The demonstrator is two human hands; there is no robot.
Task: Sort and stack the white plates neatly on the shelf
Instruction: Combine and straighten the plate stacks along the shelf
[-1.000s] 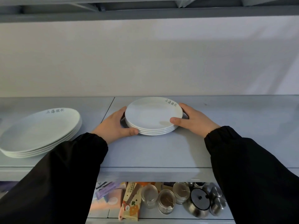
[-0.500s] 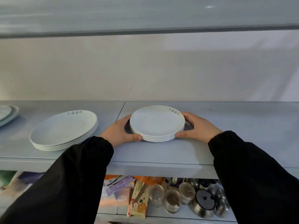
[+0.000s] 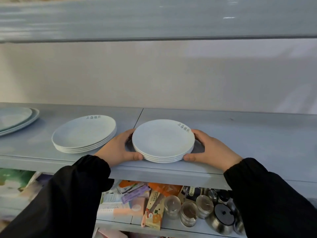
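Small plate stack point(image 3: 163, 140): several white plates, nested. It sits on the shelf point(image 3: 257, 140) near its front lip, just right of the seam between two shelf panels.
Edges: the stack's near rim lies just short of the shelf's front lip. The wall stands well behind its far rim.
Open room, right: bare shelf runs from beyond the right hand point(image 3: 211, 149) to the frame's edge.
Open room, left: a narrow gap separates the left hand point(image 3: 120, 148) from the large plate stack point(image 3: 84, 133).
Open room, above: the upper shelf point(image 3: 154, 19) hangs well clear of the plates.
Cut off: the oval plates point(image 3: 15, 119) at far left run out of frame.
Hard to read: the grey lettering on both stacks' far rims is too small to make out, and the upper shelf is blurred.
Partly hidden: black sleeves cover some of the glass jars point(image 3: 187, 213), steel pots point(image 3: 223, 219) and packets point(image 3: 137, 194) on the lower shelf.
Left hand: curled round the stack's left rim, thumb at the near edge, fingers behind the far side.
Right hand: curled round the right rim, in a mirrored grip.
Stack and hands: the stack is held between both palms, with its base on the shelf as far as can be seen.
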